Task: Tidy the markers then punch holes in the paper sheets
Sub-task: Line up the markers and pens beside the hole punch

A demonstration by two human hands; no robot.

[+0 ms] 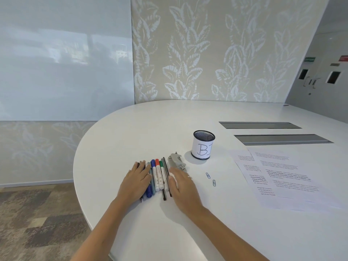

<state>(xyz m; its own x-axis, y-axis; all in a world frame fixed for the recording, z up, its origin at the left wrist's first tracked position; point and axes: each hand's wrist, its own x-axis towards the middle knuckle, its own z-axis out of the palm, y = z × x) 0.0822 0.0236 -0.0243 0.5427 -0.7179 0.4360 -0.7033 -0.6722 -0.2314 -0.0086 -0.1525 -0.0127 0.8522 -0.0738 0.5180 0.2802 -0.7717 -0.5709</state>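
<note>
Several markers and pens (158, 176) lie side by side on the white table (131, 132), with blue, red and green caps among them. My left hand (136, 180) lies flat with straight fingers over the left side of the bundle. My right hand (181, 184) presses flat against its right side. A grey hole punch (177, 162) sits just behind my right hand's fingertips. A black mesh pen cup (203, 145) with a white label marked "B" stands behind and to the right of the punch. Printed paper sheets (278, 176) lie spread at the right.
Two blue paper clips (211, 178) lie between my right hand and the sheets. Two grey cable hatches (282, 139) are set into the table behind the sheets. The table's curved edge runs at the left, with patterned carpet (37, 219) below.
</note>
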